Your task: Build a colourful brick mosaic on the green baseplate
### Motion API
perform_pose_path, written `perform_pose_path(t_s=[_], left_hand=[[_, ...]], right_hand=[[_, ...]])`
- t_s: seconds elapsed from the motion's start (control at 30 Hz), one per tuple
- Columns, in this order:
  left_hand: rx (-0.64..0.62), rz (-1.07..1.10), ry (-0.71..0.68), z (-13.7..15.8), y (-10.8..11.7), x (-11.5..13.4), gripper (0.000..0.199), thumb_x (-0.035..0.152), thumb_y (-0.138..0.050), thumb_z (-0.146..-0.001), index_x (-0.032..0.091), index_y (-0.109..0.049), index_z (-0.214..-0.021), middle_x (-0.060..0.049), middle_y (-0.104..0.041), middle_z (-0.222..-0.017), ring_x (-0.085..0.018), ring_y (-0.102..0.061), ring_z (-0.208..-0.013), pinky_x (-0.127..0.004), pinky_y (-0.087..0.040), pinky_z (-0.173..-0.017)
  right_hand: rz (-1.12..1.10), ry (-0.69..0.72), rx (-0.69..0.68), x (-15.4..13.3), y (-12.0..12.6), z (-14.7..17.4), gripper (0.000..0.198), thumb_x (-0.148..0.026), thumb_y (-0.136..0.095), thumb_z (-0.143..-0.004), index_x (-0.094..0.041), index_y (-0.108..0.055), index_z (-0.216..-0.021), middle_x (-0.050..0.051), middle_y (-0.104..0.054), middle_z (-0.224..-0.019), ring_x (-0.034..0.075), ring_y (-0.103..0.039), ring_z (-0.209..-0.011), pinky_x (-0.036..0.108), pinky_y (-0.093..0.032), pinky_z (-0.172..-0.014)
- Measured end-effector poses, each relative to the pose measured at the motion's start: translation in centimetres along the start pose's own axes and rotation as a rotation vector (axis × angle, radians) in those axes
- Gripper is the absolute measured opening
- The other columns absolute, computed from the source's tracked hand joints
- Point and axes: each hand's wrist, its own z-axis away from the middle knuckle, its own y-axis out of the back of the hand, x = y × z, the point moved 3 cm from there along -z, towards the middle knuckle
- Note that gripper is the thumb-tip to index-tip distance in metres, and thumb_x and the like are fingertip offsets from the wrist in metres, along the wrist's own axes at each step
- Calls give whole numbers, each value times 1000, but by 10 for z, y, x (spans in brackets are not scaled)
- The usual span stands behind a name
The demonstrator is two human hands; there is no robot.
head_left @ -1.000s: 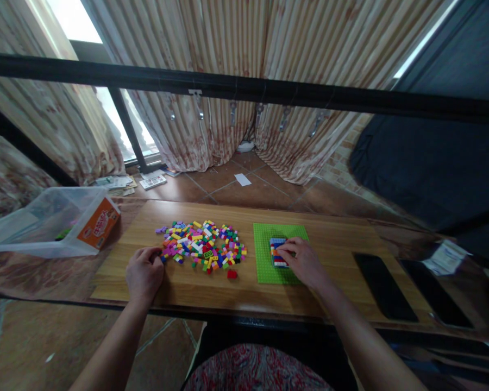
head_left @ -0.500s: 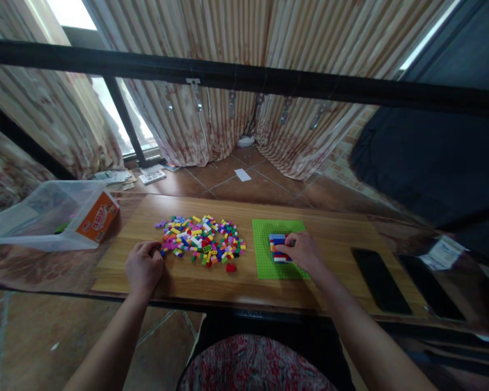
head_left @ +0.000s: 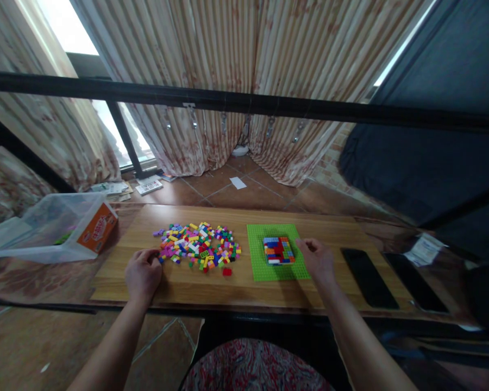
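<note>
My left hand (head_left: 143, 274) rests on the wooden board beside the left edge of a heap of mixed toy bricks (head_left: 193, 247). Its fingers are curled; a small blue brick (head_left: 160, 259) shows at the fingertips, but whether they grip it is unclear. On the right, a green baseplate (head_left: 257, 266) carries a low square block of bricks (head_left: 277, 250) in blue, red, white, orange and green. My right hand (head_left: 320, 263) hovers over the plate's right edge, apart from the block. Its thumb and forefinger are slightly apart, with nothing visible between them.
A single red brick (head_left: 227, 272) lies in front of the heap. Two dark phone-like slabs (head_left: 369, 278) lie at the right. A clear plastic bin (head_left: 61, 239) with an orange label stands at the left. A black bar (head_left: 228, 103) crosses beyond the table, before curtains (head_left: 212, 49).
My right hand has let go of the brick block and drawn back to the right, uncovering its top. My left hand stays by the heap. The camera view has tilted up slightly.
</note>
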Motion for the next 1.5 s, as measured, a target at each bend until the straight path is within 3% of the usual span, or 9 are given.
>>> perform_pose_path(t_s=[0.2, 0.5, 0.73, 1.03, 1.5], left_hand=[[11, 15, 14, 0, 0, 1, 25, 22, -46, -77, 20, -70, -86, -7, -66, -94, -22, -61, -85, -32, -48, -78], [0, 1, 27, 2, -2, 1, 27, 21, -45, -79, 18, -71, -88, -8, -67, -95, -22, -60, -85, -33, -47, -78], [8, 44, 34, 3, -3, 1, 27, 19, -46, -78, 18, -71, -87, -7, -67, -93, -22, -61, -88, -32, -47, -82], [-9, 54, 45, 5, -3, 0, 26, 18, -47, -78, 19, -71, -89, -7, -67, -93, -22, -61, -90, -33, -47, -82], [-16, 60, 44, 5, -3, 1, 26, 18, -47, -79, 20, -71, -89, -7, -67, -95, -21, -60, -90, -33, -46, -82]], right_hand=[[-127, 71, -100, -8, -6, 46, 36, -53, -56, -80, -18, -66, -77, 6, -68, -74, 20, -61, -70, 31, -45, -65], [-57, 324, -399, -37, -62, 99, 19, -30, -49, -88, -21, -66, -86, 5, -66, -87, 20, -62, -81, 32, -47, -75], [-37, 430, -499, -56, -99, 103, 21, -21, -47, -88, -23, -68, -89, 5, -66, -91, 20, -61, -88, 34, -47, -81], [35, 528, -522, -79, -126, 106, 20, -20, -48, -87, -23, -68, -90, 6, -64, -93, 22, -57, -92, 37, -44, -85], [225, 685, -520, -112, -159, 110, 27, -27, -63, -81, -24, -67, -107, 11, -55, -114, 28, -47, -107, 44, -40, -93]])
